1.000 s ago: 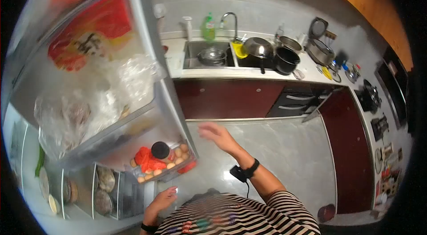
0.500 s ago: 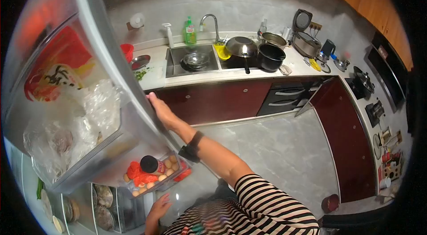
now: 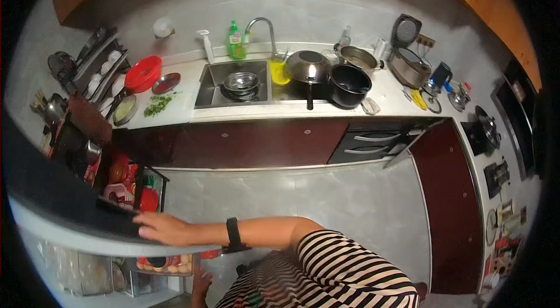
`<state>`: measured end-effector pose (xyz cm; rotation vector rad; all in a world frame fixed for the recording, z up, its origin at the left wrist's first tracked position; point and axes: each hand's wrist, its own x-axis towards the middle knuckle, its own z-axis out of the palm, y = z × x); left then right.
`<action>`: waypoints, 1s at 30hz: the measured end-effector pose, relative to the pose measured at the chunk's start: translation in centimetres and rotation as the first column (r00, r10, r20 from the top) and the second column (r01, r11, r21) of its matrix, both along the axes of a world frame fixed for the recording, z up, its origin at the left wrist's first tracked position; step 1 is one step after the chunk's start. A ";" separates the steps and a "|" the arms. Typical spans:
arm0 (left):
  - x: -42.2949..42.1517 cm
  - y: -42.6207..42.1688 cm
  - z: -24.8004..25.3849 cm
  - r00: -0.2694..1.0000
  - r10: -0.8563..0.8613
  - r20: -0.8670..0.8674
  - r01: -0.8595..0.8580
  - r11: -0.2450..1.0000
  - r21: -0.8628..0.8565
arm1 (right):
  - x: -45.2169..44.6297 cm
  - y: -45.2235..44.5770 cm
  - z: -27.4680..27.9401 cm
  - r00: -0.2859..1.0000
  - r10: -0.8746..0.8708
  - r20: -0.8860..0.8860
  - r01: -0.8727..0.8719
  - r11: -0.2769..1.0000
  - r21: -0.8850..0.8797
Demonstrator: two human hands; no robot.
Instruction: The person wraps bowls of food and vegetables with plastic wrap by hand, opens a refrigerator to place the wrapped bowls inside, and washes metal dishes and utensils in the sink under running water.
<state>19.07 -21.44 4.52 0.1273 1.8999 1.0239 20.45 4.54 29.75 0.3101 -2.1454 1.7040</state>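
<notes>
The fridge door point(image 3: 76, 209) stretches across the lower left, partly swung in, its dark outer face up. Against that face near its edge lies my right hand point(image 3: 163, 229), palm down with its fingers apart, holding nothing. Below the door edge, my left hand point(image 3: 201, 284) hangs beside the door's egg tray, fingers apart and nothing seen in it. Eggs point(image 3: 179, 265) sit in the tray at the inner side of the door. Clear bins point(image 3: 79, 273) show farther left inside the fridge.
Beyond the floor point(image 3: 291, 191) runs a counter with a sink point(image 3: 210, 77), a lidded wok point(image 3: 308, 67), a black pot point(image 3: 349, 86), a rice cooker point(image 3: 408, 66), a red basin point(image 3: 143, 73) and chopped greens point(image 3: 157, 105). A shelf rack point(image 3: 119, 177) stands at the left.
The fridge door has swung down and left, with my right hand now on its outer face. The shelf rack and left end of the counter have come into view. My left hand has moved lower.
</notes>
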 end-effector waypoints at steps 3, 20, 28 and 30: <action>3.5 0.5 2.5 0.971 0.234 0.049 -0.230 0.971 -0.071 | 2.4 -3.0 -1.0 0.973 0.210 -0.099 -0.202 0.976 0.084; 3.2 -24.6 -6.2 0.380 0.923 -0.064 -0.924 0.381 0.004 | 4.6 4.3 -10.8 0.883 0.344 0.320 -0.402 0.906 0.136; -1.6 -18.8 -10.5 0.459 0.880 0.121 -0.870 0.473 -0.136 | 13.4 12.3 -17.4 0.784 -0.213 0.583 0.087 0.968 0.237; -3.0 -13.8 -12.4 0.584 0.784 0.210 -0.750 0.620 -0.228 | 17.5 12.8 -17.5 0.716 -0.306 0.628 0.229 0.952 0.203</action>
